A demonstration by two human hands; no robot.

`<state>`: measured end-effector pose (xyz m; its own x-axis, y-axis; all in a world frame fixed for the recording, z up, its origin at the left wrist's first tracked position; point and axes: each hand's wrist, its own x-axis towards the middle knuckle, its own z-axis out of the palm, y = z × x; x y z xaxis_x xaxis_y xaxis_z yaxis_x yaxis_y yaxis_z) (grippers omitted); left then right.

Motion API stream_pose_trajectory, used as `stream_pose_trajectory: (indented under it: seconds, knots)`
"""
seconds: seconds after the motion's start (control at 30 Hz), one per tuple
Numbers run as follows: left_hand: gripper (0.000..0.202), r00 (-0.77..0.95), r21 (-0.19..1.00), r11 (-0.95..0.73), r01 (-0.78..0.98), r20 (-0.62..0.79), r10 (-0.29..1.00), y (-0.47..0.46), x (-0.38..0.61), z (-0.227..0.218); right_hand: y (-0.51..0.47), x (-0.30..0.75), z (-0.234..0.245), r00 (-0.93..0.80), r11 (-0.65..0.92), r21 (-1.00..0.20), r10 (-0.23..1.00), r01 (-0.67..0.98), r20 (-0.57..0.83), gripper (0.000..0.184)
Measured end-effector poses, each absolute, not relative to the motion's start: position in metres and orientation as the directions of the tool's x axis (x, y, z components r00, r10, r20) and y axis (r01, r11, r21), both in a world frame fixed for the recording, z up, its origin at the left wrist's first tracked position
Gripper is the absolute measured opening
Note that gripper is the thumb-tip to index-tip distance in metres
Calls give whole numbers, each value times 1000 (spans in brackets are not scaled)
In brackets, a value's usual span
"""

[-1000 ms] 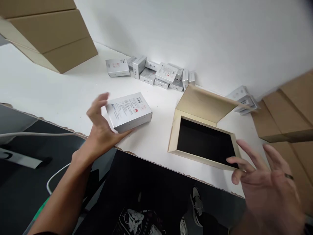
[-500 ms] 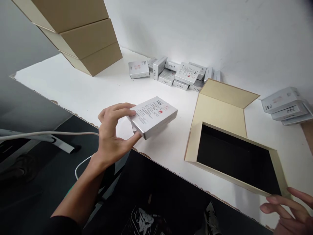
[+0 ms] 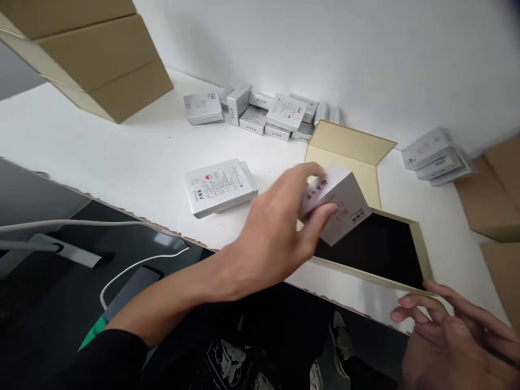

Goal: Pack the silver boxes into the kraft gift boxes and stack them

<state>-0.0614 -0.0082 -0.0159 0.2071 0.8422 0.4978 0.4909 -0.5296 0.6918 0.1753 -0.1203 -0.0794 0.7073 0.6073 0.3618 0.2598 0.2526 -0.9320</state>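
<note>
My left hand (image 3: 280, 227) grips a small silver carton (image 3: 345, 208) between thumb and fingers. It holds the carton tilted above the left part of an open cream gift box (image 3: 424, 254) with a black inside. My right hand (image 3: 455, 330) is by the box's front right corner, its fingers apart and nothing in them; one fingertip is at or touching the rim. Left of my left hand, a silver carton (image 3: 219, 187) with printed text lies on the white table (image 3: 154, 168). Part of another carton (image 3: 247, 174) shows behind it.
Several silver cartons (image 3: 286, 111) are heaped along the wall, and a few more (image 3: 428, 149) are stacked at the right. Large tan boxes (image 3: 117, 59) stand at the back left. Brown cardboard (image 3: 487, 184) lies at the right edge. A white cable (image 3: 138, 262) hangs below the table.
My left hand has moved right with a silver carton, from the table's middle to above the gift box, turning it. Cartons now show where it was. The view has shifted right.
</note>
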Motion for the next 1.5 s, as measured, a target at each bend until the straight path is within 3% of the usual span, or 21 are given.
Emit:
stream_pose_trajectory:
  seconds: [0.07, 0.17, 0.23, 0.33, 0.5, 0.67, 0.8, 0.87, 0.97, 1.07, 1.17, 1.37, 1.5]
  knots:
    - [32, 413, 598, -531, 600, 338, 846, 0, -39, -11, -120, 161, -71, 707, 258, -932, 608, 255, 362, 24]
    - [22, 621, 291, -628, 722, 129, 773, 13, -19, -3, -124, 162, -72, 679, 242, -942, 654, 230, 334, 22]
    - [18, 662, 116, -671, 732, 109, 741, 20, -15, 4, -128, 168, -77, 666, 239, -946, 672, 220, 324, 21]
    - [10, 720, -29, -722, 691, 106, 685, 28, -17, 17, -130, 176, -82, 650, 239, -949, 691, 208, 316, 18]
    - [26, 884, -19, -884, 467, -31, 467, 30, -10, 20, -129, 178, -86, 623, 236, -951, 719, 199, 309, 15]
    - [90, 863, -146, -872, 467, -140, 485, 18, -2, 12, -134, 181, -92, 560, 216, -950, 769, 227, 309, 10]
    - [110, 854, -211, -873, 439, -205, 478, 9, -7, 12, -138, 183, -94, 524, 217, -941, 787, 260, 327, 8]
    - [111, 852, -239, -878, 415, -236, 467, 10, -8, 13, -139, 185, -94, 504, 217, -931, 792, 293, 344, 9]
    - [88, 860, -247, -885, 395, -239, 451, 14, -7, 16, -138, 188, -97, 459, 231, -829, 742, 509, 488, 14]
    - [73, 855, -227, -882, 413, -238, 462, 16, -5, 20, -136, 192, -104, 271, 153, -485, 669, 861, 692, 20]
    - [77, 842, -235, -874, 425, -251, 477, 12, -4, 19, -133, 194, -111, 105, 53, -185, 658, 981, 746, 27]
    - [85, 833, -296, -854, 427, -238, 499, 3, 0, 9, -130, 192, -115, 115, 7, -172, 716, 985, 689, 30]
    - [77, 840, -277, -852, 445, -202, 504, 4, 5, 3, -128, 191, -117, 129, 26, -231, 768, 973, 628, 32]
